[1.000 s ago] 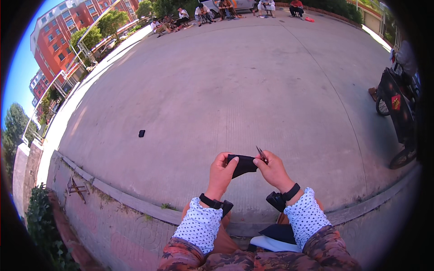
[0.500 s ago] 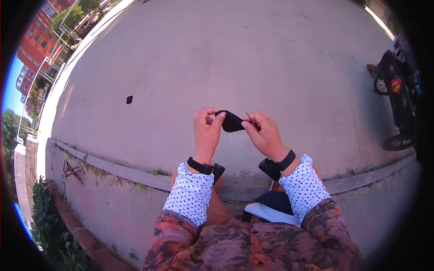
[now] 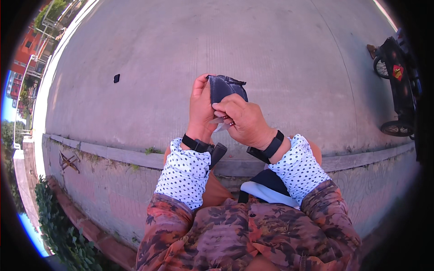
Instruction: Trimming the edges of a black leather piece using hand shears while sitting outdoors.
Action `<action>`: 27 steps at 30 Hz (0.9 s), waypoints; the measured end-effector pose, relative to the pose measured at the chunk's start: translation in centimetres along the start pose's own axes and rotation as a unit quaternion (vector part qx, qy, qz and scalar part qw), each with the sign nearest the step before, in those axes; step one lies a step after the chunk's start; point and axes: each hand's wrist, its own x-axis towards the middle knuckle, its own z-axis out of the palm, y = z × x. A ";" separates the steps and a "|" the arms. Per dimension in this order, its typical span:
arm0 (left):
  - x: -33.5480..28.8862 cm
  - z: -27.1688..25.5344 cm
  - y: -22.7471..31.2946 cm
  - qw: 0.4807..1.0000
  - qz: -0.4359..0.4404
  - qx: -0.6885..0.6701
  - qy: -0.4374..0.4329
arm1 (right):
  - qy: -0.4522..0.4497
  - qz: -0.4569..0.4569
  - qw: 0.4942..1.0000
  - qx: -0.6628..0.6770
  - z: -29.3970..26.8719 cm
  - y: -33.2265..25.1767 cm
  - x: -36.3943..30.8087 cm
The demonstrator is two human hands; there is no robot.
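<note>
Grips a dark cloth piece (image 3: 224, 88) in left hand (image 3: 201, 106) along its left edge, up above the concrete ground (image 3: 280, 54). Has right hand (image 3: 248, 118) curled in across the near edge, fingertips at the fabric close to its near left corner, with a small tool (image 3: 220, 127) tucked into the bent fingers. Cannot tell the tool's exact form, pale and blurred here. Shows faint pale lines on the cloth's face and a crumpled fold at the far right. Looks light, soft and thin, likely to sag or bunch without tension, hardly slippery, hardly fragile. Best held flat at opposite edges, pinched between thumb and fingertips, well clear of the tool. Also includes a small dark item (image 3: 116, 78) on the ground, far left, a folding stool (image 3: 69, 161), near left, and a black cart (image 3: 394, 83), far right.
</note>
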 end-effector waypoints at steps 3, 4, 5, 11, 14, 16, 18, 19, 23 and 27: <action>-0.2 0.1 0.1 0.998 -0.033 -0.045 -0.020 | 0.001 -0.003 1.000 -0.003 -0.2 -0.4 0.0; -0.4 0.3 0.2 0.997 -0.044 -0.060 -0.025 | -0.004 0.001 1.000 -0.006 -0.2 -0.4 0.0; -0.5 0.4 0.2 0.995 -0.055 -0.074 -0.030 | -0.010 0.006 1.000 -0.010 -0.3 -0.4 -0.1; 0.1 -1.1 0.0 0.980 -0.085 -0.157 -0.082 | -0.029 0.001 1.000 0.009 -0.2 -0.4 -0.2; 0.5 -2.0 -0.3 0.973 -0.118 -0.174 -0.092 | -0.033 0.022 0.999 0.020 -0.8 -0.2 -0.5; 0.7 -2.1 -0.3 0.964 -0.110 -0.215 -0.113 | 0.035 0.046 0.998 0.038 -2.2 0.1 0.0; 0.6 -1.5 0.0 0.956 -0.105 -0.241 -0.126 | 0.103 0.070 0.991 0.056 -4.0 1.5 0.0; 0.4 -1.3 0.2 0.956 -0.105 -0.241 -0.126 | 0.140 0.166 0.972 0.095 -4.9 2.5 -0.3; 0.2 -1.5 0.5 0.945 -0.112 -0.270 -0.143 | 0.190 0.385 0.865 0.259 -5.6 2.9 0.2; 0.1 -1.7 0.7 0.944 -0.105 -0.267 -0.159 | 0.129 0.463 0.814 0.326 -5.2 2.2 0.5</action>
